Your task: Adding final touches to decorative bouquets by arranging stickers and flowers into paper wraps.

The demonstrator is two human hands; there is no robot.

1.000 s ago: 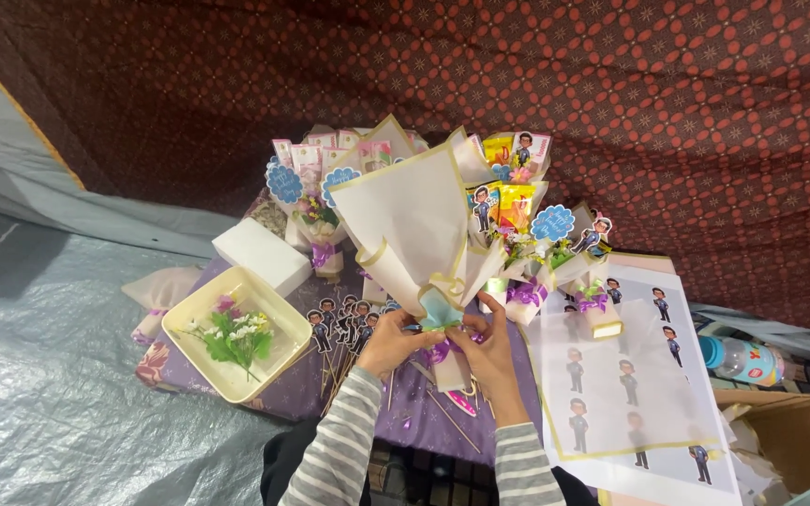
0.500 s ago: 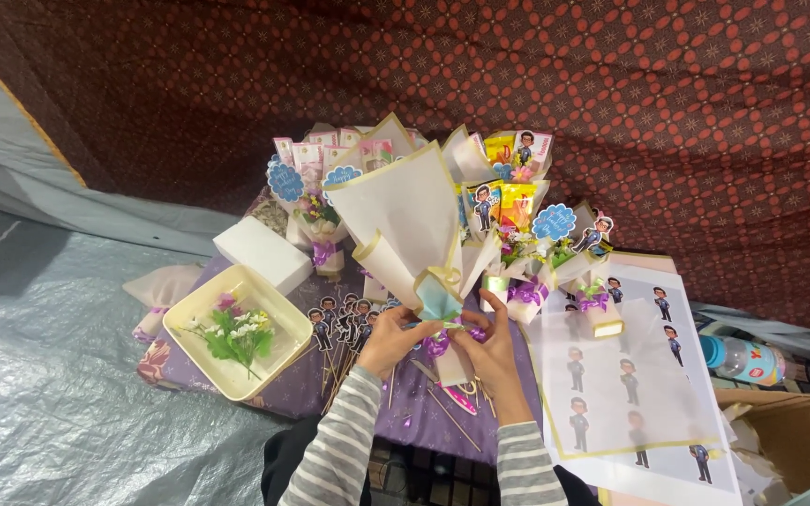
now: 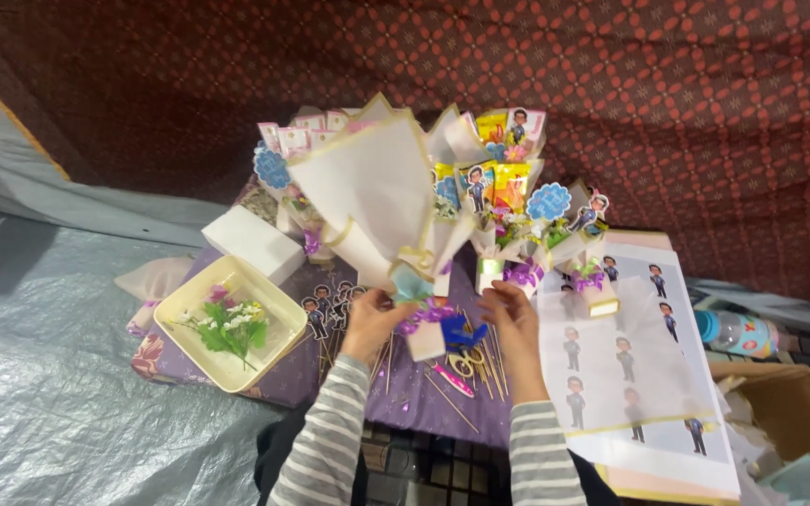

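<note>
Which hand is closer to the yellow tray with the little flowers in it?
The left hand. It is just right of the yellow tray, at the bouquet's base. The right hand is farther right, beyond the bouquet's stem.

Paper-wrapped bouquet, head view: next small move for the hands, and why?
Probably snug the purple ribbon tighter at the neck. The left hand pinches the cream paper-wrapped bouquet at its narrow base, the right hand sits by the ribbon's other side, and the ribbon looks loose. The scissors lie just below on the purple cloth.
</note>
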